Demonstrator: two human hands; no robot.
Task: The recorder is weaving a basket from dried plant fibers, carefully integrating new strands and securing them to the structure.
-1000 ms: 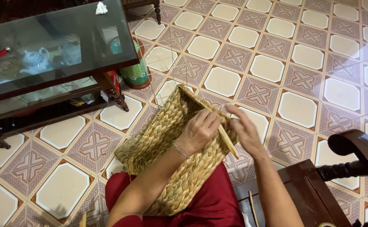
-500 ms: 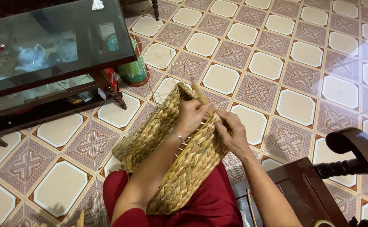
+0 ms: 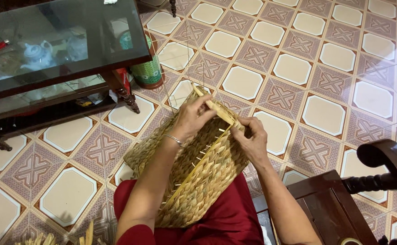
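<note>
Both hands are now sitting higher on the woven basket (image 3: 194,177), which is lying tilted across the person's lap. Left hand (image 3: 193,119) is pinching a flat straw strip (image 3: 216,109) at the rim; right hand (image 3: 252,139) is pressing curled fingers against the corner. Loosening either pinch is likely to let the strip spring back, slackening the weave.

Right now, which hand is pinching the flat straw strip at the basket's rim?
The left hand pinches the strip; the right hand grips the basket rim lower down.
</note>
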